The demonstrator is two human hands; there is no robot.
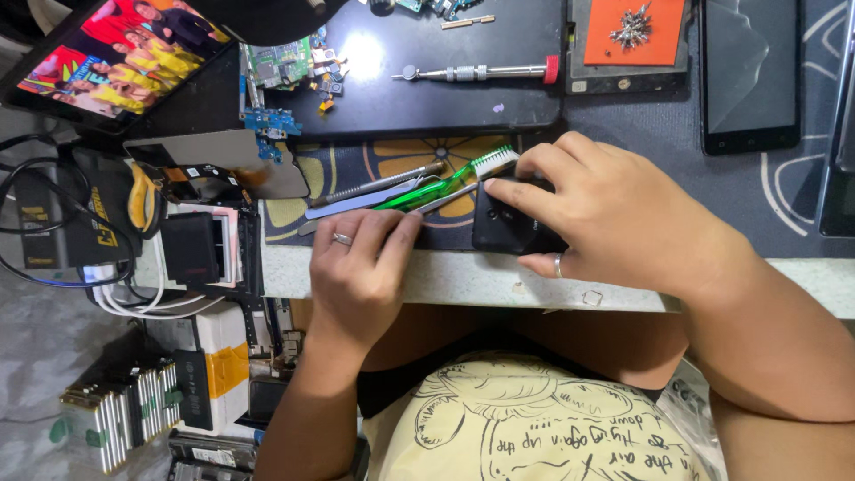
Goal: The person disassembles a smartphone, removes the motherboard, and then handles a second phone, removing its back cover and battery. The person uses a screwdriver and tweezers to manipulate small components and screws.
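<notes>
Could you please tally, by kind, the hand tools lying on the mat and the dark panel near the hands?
Screwdriver: 1
Green toothbrush: 1
Metal spudger: 1
Tweezers: 1
Total: 4
</notes>
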